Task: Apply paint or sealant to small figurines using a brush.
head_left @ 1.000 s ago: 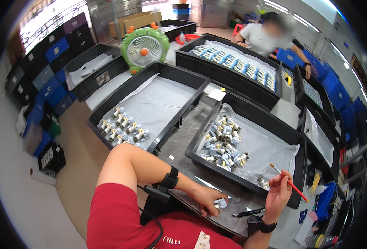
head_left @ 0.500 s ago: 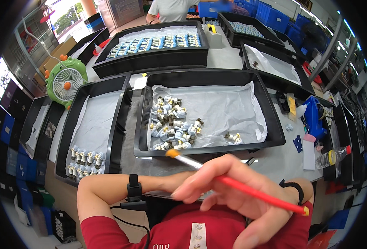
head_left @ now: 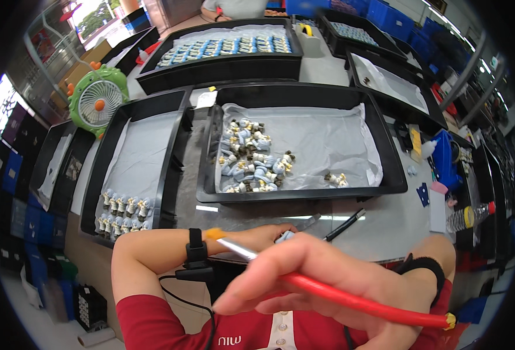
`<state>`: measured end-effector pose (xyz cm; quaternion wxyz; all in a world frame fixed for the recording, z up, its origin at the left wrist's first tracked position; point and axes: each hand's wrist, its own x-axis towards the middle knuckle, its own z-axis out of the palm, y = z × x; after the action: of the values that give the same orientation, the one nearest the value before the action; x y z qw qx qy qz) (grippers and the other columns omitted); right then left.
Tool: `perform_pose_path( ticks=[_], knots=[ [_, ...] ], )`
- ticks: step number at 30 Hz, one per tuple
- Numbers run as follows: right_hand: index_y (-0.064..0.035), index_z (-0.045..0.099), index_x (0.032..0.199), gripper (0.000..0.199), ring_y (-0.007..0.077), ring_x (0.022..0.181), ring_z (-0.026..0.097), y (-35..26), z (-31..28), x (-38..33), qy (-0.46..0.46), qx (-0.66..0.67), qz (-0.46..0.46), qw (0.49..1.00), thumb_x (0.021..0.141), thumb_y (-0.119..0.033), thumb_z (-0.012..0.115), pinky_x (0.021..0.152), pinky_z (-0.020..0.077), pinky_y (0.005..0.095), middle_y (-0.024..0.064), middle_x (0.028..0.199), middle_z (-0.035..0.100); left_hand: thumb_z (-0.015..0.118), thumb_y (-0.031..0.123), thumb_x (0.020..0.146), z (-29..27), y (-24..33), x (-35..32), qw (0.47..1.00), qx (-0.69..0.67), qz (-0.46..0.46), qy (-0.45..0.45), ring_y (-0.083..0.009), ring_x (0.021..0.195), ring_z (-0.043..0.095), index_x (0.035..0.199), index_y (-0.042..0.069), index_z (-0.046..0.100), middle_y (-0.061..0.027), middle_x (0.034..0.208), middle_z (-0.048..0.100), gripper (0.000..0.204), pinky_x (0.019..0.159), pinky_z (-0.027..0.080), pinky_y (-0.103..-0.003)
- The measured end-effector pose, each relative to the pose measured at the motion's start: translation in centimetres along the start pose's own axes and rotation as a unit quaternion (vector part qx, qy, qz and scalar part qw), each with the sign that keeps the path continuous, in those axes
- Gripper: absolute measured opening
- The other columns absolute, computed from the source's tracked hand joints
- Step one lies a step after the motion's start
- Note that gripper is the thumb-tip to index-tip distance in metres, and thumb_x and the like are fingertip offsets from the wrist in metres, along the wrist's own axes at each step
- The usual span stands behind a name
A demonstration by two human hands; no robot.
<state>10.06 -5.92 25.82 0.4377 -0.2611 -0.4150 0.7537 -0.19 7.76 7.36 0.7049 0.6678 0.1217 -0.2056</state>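
My right hand [head_left: 321, 286], large in front, is closed round a red-handled paintbrush [head_left: 350, 300]. The brush's orange bristles point left, over my left wrist. Behind it, my left hand [head_left: 263, 236] is closed on a small figurine [head_left: 285, 236], of which only a light-blue part shows; the rest is hidden by my right hand. Beyond the hands stands a black tray [head_left: 304, 195] lined with white paper. Blue-and-white figurines [head_left: 257, 166] lie heaped at its left, and a few more [head_left: 336, 179] lie near its front right.
A left-hand tray [head_left: 138, 146] holds upright figurines [head_left: 123, 213] in rows. A black pen-like tool [head_left: 345, 224] lies on the table's front. At right are a clear bottle [head_left: 462, 219] and a blue container [head_left: 444, 160]. A green fan [head_left: 97, 102] stands left; another person [head_left: 234, 9] is at the back.
My right hand and the paintbrush have come lower and nearer, the bristles shifting left. The view has tilted slightly, so the trays sit higher; my left hand and the black tool show more.
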Motion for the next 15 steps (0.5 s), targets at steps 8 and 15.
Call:
perform_pose_path(
  ticks=[8, 15],
  knots=[
    [-0.0064, 0.041, 0.11, 0.046, 0.0322, 0.112, 0.045, 2.5, -3.9, -2.3, 0.166, 0.042, -0.197, 0.965, 0.074, -0.012, 0.07, 0.096, 0.0362, 0.0516, 0.0187, 0.107, 0.053, 0.065, 0.013, 0.08, 0.0, -4.0, 1.0, 0.987, -0.157, 0.01, 0.007, -0.0099, 0.059, 0.059, 0.112, 0.005, 0.039, -0.0033, 0.08, 0.053, 0.042, 0.052, 0.051, -0.021],
    [0.0051, 0.054, 0.104, 0.036, 0.0142, 0.071, 0.049, 11.8, -12.6, -4.9, 0.388, -0.188, -0.26, 0.864, 0.095, -0.028, 0.04, 0.069, 0.0406, 0.0279, 0.005, 0.074, 0.052, 0.064, 0.009, 0.08, -1.1, -3.3, 1.3, 0.972, -0.233, 0.026, -0.009, -0.0115, 0.071, 0.059, 0.115, 0.005, 0.037, -0.0048, 0.085, 0.053, 0.044, 0.063, 0.05, -0.022]
  ],
)
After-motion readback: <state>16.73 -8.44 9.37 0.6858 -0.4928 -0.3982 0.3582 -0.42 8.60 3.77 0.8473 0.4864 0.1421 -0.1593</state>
